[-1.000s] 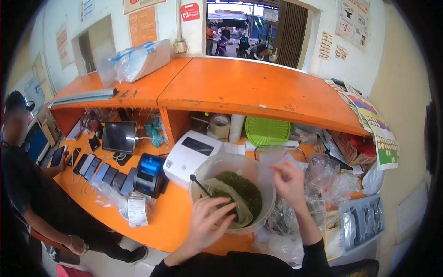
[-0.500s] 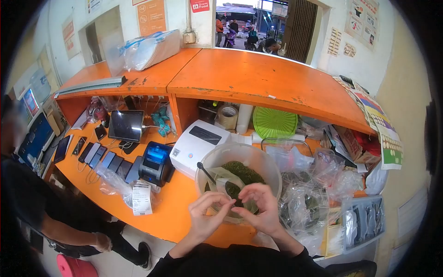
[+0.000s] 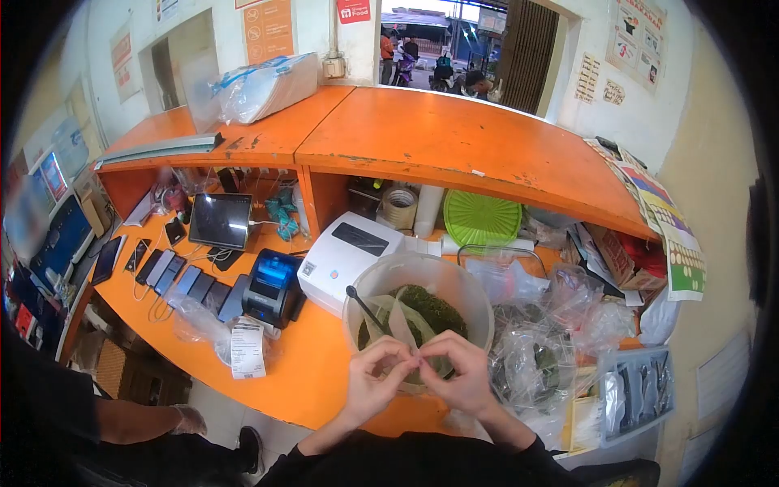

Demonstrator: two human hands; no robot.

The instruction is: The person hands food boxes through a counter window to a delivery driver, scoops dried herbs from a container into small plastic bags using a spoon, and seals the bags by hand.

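A translucent plastic bucket (image 3: 480, 280) stands in front of me, holding finely chopped dark green stuff (image 3: 434, 307). Inside it sits a thin clear plastic bag (image 3: 398, 321) with some of the same green in it. A dark-handled utensil (image 3: 367, 304) leans up out of the bucket at the left; its lower end is hidden. Over the near rim, my left hand (image 3: 377, 380) pinches the bag's near edge between thumb and fingers. My right hand (image 3: 458, 369) pinches right beside it, the fingertips of both hands meeting. The exact bit of film between them is mostly hidden.
A white label printer (image 3: 349, 260) touches close behind the bucket. Crumpled clear bags (image 3: 535, 357) crowd the right, beside a blue cutlery tray (image 3: 639, 390). To the left are a card terminal (image 3: 272, 288), a receipt (image 3: 247, 351) and several phones. A co-worker's arm (image 3: 138, 418) is at lower left.
My hands have drawn together, fingertips now touching at the bag's edge, and the film stands up higher. The co-worker at the left has leaned lower, head out of view.
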